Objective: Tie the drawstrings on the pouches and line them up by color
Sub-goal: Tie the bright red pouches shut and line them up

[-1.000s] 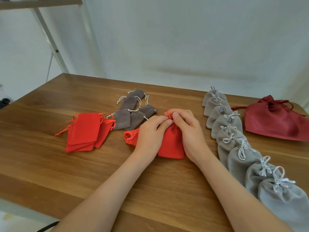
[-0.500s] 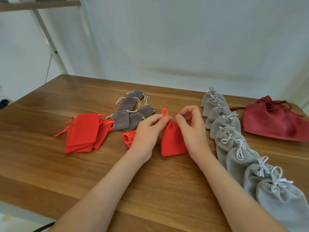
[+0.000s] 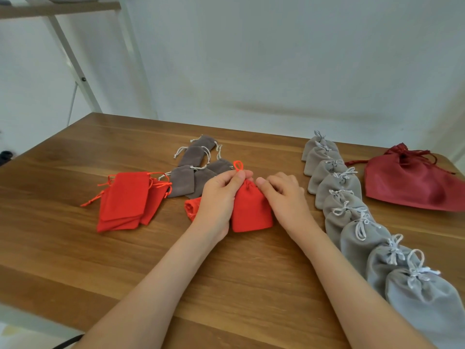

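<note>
A: Where is the pouch in hand?

B: A red pouch [image 3: 251,212] lies mid-surface, its neck toward 12 o'clock. The left hand [image 3: 221,197] pinches its drawstring [image 3: 238,165], a red loop standing above the fingers, and the palm covers the pouch's left edge.

A: And the right hand?

B: The right hand [image 3: 284,197] sits at the pouch's 2 o'clock, fingers curled, thumb touching the gathered neck. I cannot tell whether it holds a cord.

A: What else is on the surface?

B: The surface [image 3: 75,248] is brown wood planks. A second pouch [image 3: 192,209], also red, peeks from under the left hand at 9 o'clock. Farther out at 9 o'clock lies a flat red stack [image 3: 125,200] with its cords loose. At 11 o'clock, dark grey pouches [image 3: 198,162] sit in a loose heap. From 1 to 5 o'clock runs a light grey row [image 3: 352,215], overlapping, each pouch topped with a white bow. Beyond that row at 2 o'clock lies a bigger dark red bag [image 3: 412,182].

A: And the room?

B: A plain white wall [image 3: 276,71] stands behind the surface. At 10 o'clock there is a shelf [image 3: 63,8], a wooden board on white legs.
</note>
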Demonstrator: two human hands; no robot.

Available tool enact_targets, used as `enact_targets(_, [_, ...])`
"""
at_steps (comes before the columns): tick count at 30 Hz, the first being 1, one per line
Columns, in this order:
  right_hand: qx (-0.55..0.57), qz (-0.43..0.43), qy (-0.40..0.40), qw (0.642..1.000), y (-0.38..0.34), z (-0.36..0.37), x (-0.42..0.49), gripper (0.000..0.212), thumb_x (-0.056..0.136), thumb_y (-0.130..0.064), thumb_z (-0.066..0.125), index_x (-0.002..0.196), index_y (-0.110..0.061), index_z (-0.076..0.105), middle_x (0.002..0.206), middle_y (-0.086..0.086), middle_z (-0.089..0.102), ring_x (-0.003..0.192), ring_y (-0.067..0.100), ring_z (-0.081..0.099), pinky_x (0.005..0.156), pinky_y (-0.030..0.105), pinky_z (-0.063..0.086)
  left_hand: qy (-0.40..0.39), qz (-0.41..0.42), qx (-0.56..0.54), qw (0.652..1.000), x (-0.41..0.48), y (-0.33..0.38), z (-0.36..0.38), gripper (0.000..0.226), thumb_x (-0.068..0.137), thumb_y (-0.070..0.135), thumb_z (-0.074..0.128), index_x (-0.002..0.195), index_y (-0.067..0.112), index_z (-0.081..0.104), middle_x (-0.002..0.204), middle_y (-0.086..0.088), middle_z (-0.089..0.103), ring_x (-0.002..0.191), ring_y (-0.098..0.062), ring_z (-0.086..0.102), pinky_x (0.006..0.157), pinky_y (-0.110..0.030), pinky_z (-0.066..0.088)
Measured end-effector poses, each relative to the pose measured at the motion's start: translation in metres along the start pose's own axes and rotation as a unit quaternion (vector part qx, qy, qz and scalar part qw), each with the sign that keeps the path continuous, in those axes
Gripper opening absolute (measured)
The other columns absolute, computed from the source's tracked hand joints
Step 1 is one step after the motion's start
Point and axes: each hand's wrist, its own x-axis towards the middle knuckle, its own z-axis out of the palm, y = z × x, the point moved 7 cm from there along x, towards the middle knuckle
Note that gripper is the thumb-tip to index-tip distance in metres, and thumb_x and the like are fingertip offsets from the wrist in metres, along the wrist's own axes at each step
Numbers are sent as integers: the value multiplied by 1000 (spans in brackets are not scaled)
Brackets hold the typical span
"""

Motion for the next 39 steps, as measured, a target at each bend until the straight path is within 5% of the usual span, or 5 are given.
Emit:
enact_targets(10, [326, 43, -13, 944, 0, 1, -2, 28, 97, -14, 46, 71, -11, 53, 71, 0, 50, 69, 4, 46, 70, 21, 36, 15, 139, 349, 927, -4, 9, 5, 20, 96, 25, 53, 93, 18, 72, 75, 3, 67, 65, -3, 53, 63, -19, 39])
enact_targets(16, [262, -3, -78, 962, -6, 8, -4, 21, 96, -10, 49, 84, -17, 64, 81, -1, 60, 76, 9, 53, 71, 24, 41, 0, 137, 357, 924, -3, 9, 6, 23, 98, 24, 50, 99, 15, 71, 86, 0, 70, 76, -10, 58, 67, -18, 40])
enact_targets(21, [113, -69, -62, 989, -9, 11, -2, 20, 93, -6, 52, 91, -22, 64, 97, -6, 63, 91, 0, 55, 81, 13, 40, 16, 145, 364, 920, -2, 9, 4, 22, 97, 17, 50, 116, 19, 61, 85, 8, 64, 73, 6, 52, 65, -3, 37])
enact_targets(27, [51, -135, -42, 989, -14, 10, -4, 21, 91, -1, 50, 93, -18, 62, 96, -6, 63, 92, 1, 54, 79, 8, 38, 28, 107, 313, 943, 0, 3, -2, 8, 94, 21, 55, 101, 18, 60, 78, 5, 66, 72, -2, 57, 59, -13, 40])
enact_targets(39, [50, -91, 0, 995, -14, -3, -6, 28, 93, -3, 48, 103, -27, 38, 80, -14, 62, 77, -11, 55, 69, 3, 36, -55, 174, 349, 919, -8, 10, 15, 12, 96, 18, 52, 100, 19, 64, 73, 14, 58, 69, 2, 52, 64, -12, 38])
